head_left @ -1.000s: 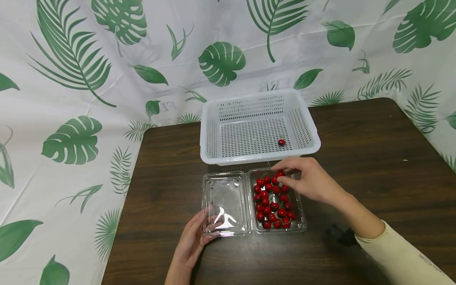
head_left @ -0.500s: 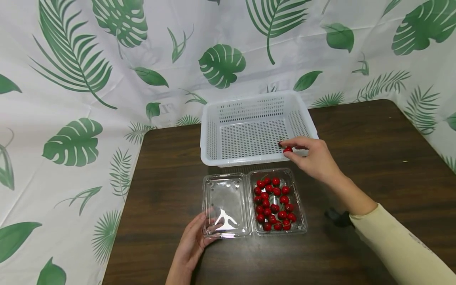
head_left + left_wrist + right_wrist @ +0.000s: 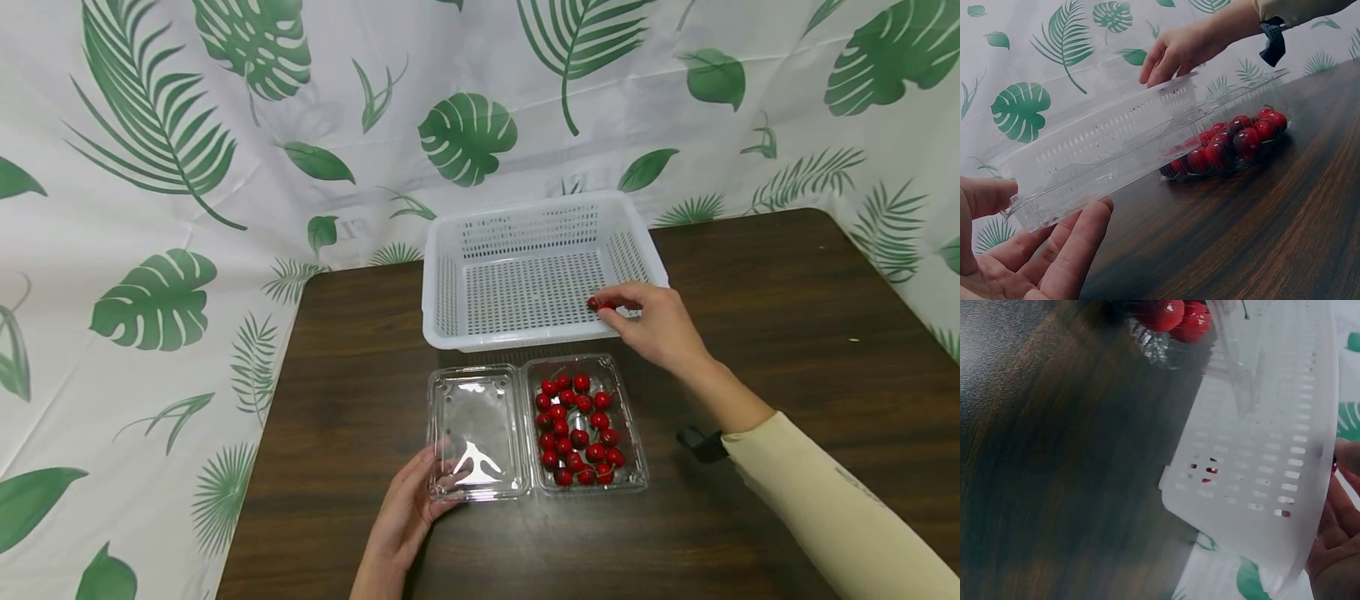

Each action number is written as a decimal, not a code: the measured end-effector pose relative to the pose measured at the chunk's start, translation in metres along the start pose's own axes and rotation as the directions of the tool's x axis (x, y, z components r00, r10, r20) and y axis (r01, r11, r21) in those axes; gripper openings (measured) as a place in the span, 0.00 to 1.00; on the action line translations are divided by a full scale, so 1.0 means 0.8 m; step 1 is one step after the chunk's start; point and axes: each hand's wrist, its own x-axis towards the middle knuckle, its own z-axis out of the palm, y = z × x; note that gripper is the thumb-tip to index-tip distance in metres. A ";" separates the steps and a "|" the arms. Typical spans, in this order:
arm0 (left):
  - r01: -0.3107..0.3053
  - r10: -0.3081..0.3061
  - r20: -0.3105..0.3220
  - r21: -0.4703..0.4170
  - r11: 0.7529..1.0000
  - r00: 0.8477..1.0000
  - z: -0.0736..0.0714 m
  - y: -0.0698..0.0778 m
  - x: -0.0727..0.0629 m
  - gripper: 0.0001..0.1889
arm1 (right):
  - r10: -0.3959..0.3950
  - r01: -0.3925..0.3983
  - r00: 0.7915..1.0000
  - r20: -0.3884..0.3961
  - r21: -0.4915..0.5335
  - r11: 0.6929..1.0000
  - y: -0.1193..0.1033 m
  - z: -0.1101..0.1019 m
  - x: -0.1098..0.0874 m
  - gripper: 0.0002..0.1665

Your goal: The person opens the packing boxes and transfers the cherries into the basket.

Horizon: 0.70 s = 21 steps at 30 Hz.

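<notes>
My right hand (image 3: 658, 327) reaches over the front right rim of a white perforated plastic basket (image 3: 517, 341). Its thumb and fingers pinch a red cherry (image 3: 608, 306), low inside the basket. Another cherry (image 3: 593, 303) lies on the basket floor right beside it. In front stands an opened clear plastic clamshell box (image 3: 480, 404), its lid half to the left. The right half holds many red cherries (image 3: 579, 438), some with green stems. My left hand (image 3: 403, 510) grips the lid's left edge, thumb at the rim and fingers underneath, as the left wrist view (image 3: 1060, 250) shows.
Everything stands on a dark wood-grain table (image 3: 360, 375). A white curtain (image 3: 345, 200) with green leaf prints hangs behind and to the left. A black wrist strap (image 3: 703, 445) sits at the right cuff.
The right hand has lifted a cherry out of the clamshell box, carried it back over the basket rim and lowered it inside. The left hand stays at the lid.
</notes>
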 end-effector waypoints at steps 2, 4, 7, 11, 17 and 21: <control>0.002 -0.002 0.002 0.004 1.000 1.000 0.000 0.000 0.001 0.23 | 0.009 -0.009 1.000 -0.006 -0.006 1.000 0.001 0.000 0.000 0.13; 0.002 -0.002 0.003 0.006 1.000 1.000 0.001 0.000 0.001 0.24 | 0.006 -0.006 1.000 -0.020 -0.011 1.000 0.002 0.000 -0.002 0.14; 0.001 -0.001 -0.001 0.014 1.000 1.000 0.001 0.001 0.001 0.24 | -0.031 0.030 0.998 -0.060 -0.019 0.999 -0.002 0.000 -0.007 0.15; 0.002 -0.002 0.000 0.018 1.000 1.000 0.002 0.001 0.001 0.25 | -0.120 0.120 0.989 -0.091 -0.005 0.993 -0.018 0.001 -0.020 0.16; 0.010 -0.010 -0.001 0.005 1.000 1.000 0.002 0.001 0.001 0.24 | -0.096 0.076 0.981 0.167 0.124 0.989 -0.053 0.006 -0.052 0.19; 0.007 -0.007 -0.006 0.004 1.000 1.000 0.002 0.001 0.000 0.24 | -0.036 -0.019 0.921 0.389 0.136 0.990 -0.065 0.016 -0.071 0.20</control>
